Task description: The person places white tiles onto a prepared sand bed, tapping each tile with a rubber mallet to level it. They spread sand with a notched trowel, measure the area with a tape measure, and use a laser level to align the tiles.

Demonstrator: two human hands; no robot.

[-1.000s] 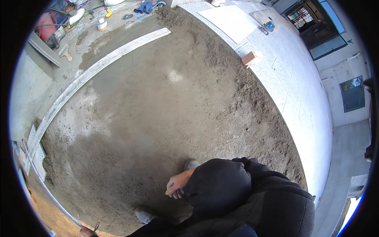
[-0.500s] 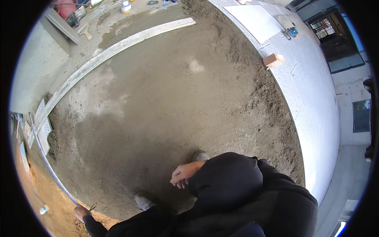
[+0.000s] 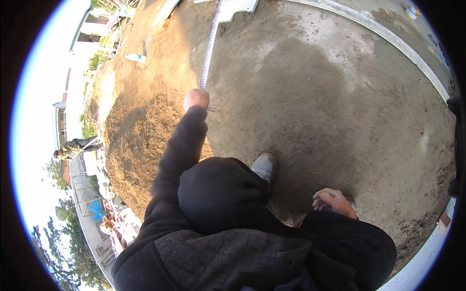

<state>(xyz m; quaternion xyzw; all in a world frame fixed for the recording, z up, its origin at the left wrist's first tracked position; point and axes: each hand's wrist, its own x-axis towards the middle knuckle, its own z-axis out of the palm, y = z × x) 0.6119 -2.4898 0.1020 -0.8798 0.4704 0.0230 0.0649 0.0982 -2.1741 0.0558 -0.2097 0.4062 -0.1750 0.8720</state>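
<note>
Along edge of damp grey mortar bed [image 3: 306, 116]: left hand [image 3: 196, 100], grip closed on thin white measuring tape [image 3: 209, 53]. View swung left since; tape's straight run past pale flat board [image 3: 241, 8] now plain. Right hand [image 3: 335, 202] loosely curled; cannot tell contents.

A wide fisheye camera on the person's head looks steeply down; the grey shoe [image 3: 264, 166] sits near the middle of its view; the black clothing [image 3: 233, 257] below the shoe is nearest; the measuring tape [image 3: 210, 51] runs farther off, above and left of the shoe; far left of the shoe the view reaches out to trees [image 3: 63, 212] and sky [image 3: 36, 121]; edges bend toward the round dark rim.
</note>
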